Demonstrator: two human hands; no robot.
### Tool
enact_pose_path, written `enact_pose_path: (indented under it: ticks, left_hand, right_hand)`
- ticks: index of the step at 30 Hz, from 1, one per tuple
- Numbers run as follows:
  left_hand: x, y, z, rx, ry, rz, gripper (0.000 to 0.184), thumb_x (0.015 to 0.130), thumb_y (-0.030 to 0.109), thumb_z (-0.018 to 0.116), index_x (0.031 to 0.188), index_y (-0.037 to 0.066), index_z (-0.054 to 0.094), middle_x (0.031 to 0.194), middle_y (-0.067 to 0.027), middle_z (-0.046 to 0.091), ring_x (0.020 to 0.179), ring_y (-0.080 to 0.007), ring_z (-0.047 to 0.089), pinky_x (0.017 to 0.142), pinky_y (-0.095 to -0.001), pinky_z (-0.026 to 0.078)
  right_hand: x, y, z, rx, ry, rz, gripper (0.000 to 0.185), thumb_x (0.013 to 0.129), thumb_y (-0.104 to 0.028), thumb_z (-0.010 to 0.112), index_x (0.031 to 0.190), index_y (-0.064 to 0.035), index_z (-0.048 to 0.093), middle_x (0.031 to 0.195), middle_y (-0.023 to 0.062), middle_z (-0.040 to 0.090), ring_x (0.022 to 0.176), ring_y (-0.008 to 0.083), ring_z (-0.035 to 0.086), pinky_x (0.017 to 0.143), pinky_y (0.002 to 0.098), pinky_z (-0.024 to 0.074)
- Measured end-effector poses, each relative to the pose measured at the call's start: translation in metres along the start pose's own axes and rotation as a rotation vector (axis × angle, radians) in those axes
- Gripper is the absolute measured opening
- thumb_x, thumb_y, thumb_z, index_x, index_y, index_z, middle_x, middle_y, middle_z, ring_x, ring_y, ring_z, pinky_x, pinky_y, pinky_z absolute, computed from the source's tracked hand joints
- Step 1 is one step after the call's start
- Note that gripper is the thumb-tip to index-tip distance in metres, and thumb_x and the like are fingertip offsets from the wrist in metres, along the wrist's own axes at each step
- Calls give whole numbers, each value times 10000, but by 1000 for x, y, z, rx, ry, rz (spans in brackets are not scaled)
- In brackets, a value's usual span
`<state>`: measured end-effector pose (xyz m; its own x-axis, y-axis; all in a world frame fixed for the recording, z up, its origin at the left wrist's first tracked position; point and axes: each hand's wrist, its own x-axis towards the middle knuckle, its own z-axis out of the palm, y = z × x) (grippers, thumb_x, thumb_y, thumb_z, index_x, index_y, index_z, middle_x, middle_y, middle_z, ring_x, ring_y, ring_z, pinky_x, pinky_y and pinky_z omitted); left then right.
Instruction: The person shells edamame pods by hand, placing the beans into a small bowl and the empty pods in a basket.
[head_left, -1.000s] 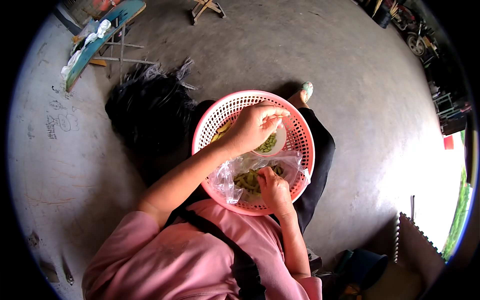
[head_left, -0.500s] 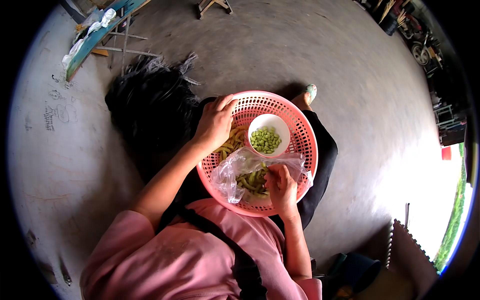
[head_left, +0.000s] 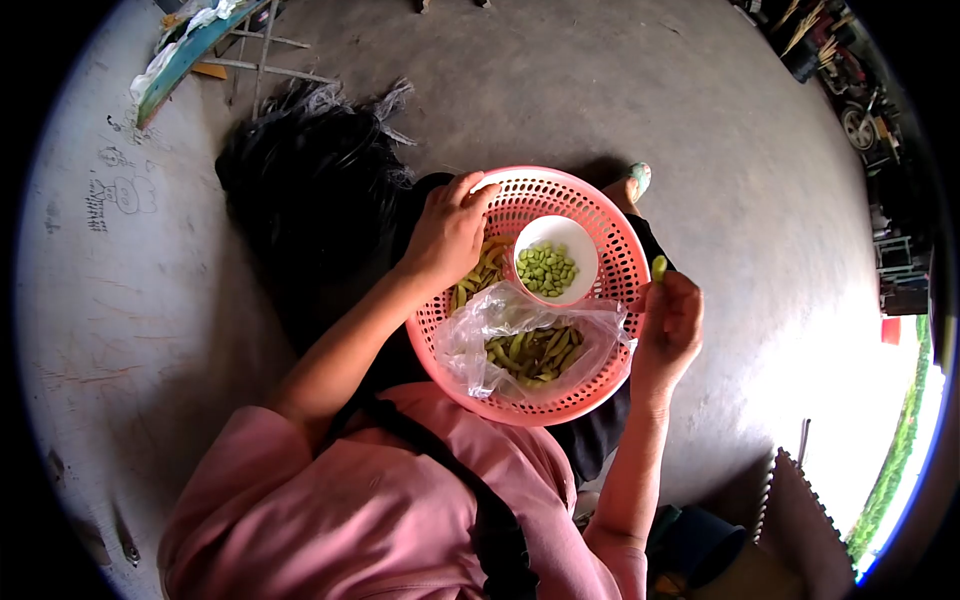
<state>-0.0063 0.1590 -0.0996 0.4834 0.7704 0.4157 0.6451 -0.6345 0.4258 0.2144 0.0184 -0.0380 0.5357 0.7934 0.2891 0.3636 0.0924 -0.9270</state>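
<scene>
A pink plastic basket point(head_left: 641, 262) with slotted walls rests on my lap. My left hand point(head_left: 452, 232) grips its upper left rim. Off the basket's right side, my right hand point(head_left: 672, 330) is raised, a green bean pod point(head_left: 659, 267) pinched between thumb and fingers. Inside the basket stands a white bowl point(head_left: 562, 228) holding shelled green beans point(head_left: 547, 270). Below it an open clear plastic bag point(head_left: 478, 335) contains several green pods point(head_left: 535, 354). Yellowish empty-looking pods point(head_left: 486, 268) lie at the left, partly hidden by my left hand.
A dark, fringed black heap point(head_left: 305, 190) lies on the concrete floor beside my leg. A marked wall point(head_left: 125, 260) runs along the left. At the upper left stands a metal-legged table point(head_left: 195, 60); a motorbike wheel point(head_left: 858, 128) shows at far right.
My right hand has left the plastic bag and moved up and right past the rim with a pod in it. My left hand stays on the basket rim.
</scene>
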Motion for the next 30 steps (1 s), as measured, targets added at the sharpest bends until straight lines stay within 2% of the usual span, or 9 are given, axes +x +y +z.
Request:
enact_pose_path:
  ticks: [4, 8, 13, 16, 17, 21, 24, 26, 30]
  left_hand:
    - [1, -1, 3, -33, 18, -14, 434, 812, -17, 536, 1239, 51, 498, 1284, -173, 484, 1114, -370, 505, 977, -434, 394]
    - [-1, -1, 2, -30, -3, -62, 421, 839, -24, 514, 1248, 77, 500, 1281, -132, 490, 1124, -356, 498, 976, -418, 408]
    - [-1, 0, 0, -56, 24, -58, 415, 826, -36, 526, 1227, 70, 517, 1249, -128, 513, 1123, -341, 505, 974, -413, 412]
    - [2, 2, 0, -55, 44, -36, 413, 816, -38, 536, 1215, 67, 526, 1244, -125, 518, 1128, -334, 505, 974, -413, 415]
    - [2, 3, 0, -63, 52, -30, 391, 802, -37, 548, 1181, 59, 541, 1206, -111, 532, 1133, -313, 507, 980, -410, 397]
    - [-2, 13, -10, 40, 2, 83, 290, 780, -21, 571, 1060, 58, 574, 1097, -73, 556, 1122, -264, 512, 968, -418, 360]
    - [-15, 9, 0, -249, -289, 36, 256, 813, 84, 625, 1054, 14, 575, 1009, -123, 606, 1031, -297, 560, 903, -420, 428]
    - [-21, 21, -6, -204, -382, 100, 351, 823, 177, 661, 1105, -9, 565, 1009, -150, 633, 968, -327, 593, 864, -403, 469]
    - [-25, 26, -5, -330, -930, 132, 372, 821, 144, 635, 1163, 12, 569, 987, -157, 635, 959, -329, 604, 846, -399, 487]
  right_hand:
    - [6, -10, 15, 62, 72, -103, 99, 950, -21, 524, 1046, -11, 542, 869, 37, 601, 682, 68, 557, 654, 220, 481]
    - [14, -5, 38, -100, -286, -31, 216, 914, -38, 565, 1129, -23, 564, 942, 106, 664, 856, 171, 674, 639, 290, 513]
    - [28, 67, 27, -1016, -485, 162, 325, 925, -348, 537, 980, -32, 593, 816, 142, 675, 780, 324, 653, 675, 422, 503]
    - [23, 97, 40, -616, -647, 590, 301, 864, -253, 568, 1013, 8, 579, 809, 156, 675, 702, 272, 665, 660, 407, 511]
    - [17, 96, 45, -481, -546, 616, 309, 820, -207, 579, 1019, 29, 587, 791, 169, 660, 595, 233, 647, 556, 360, 500]
    - [26, 128, 34, -376, -411, 546, 360, 746, -204, 587, 979, 68, 626, 846, 249, 661, 795, 354, 659, 756, 410, 487]
    - [33, 86, 18, -92, -294, 769, 238, 816, -150, 576, 984, 7, 638, 741, 67, 636, 537, 149, 561, 486, 284, 431]
    - [31, 59, 15, 217, -172, 554, 185, 865, -112, 550, 1006, -9, 610, 711, 1, 582, 484, 59, 473, 413, 220, 347]
    - [41, 27, -2, 148, -43, 473, 143, 893, -126, 538, 979, -15, 562, 719, 35, 579, 495, 89, 490, 427, 227, 369]
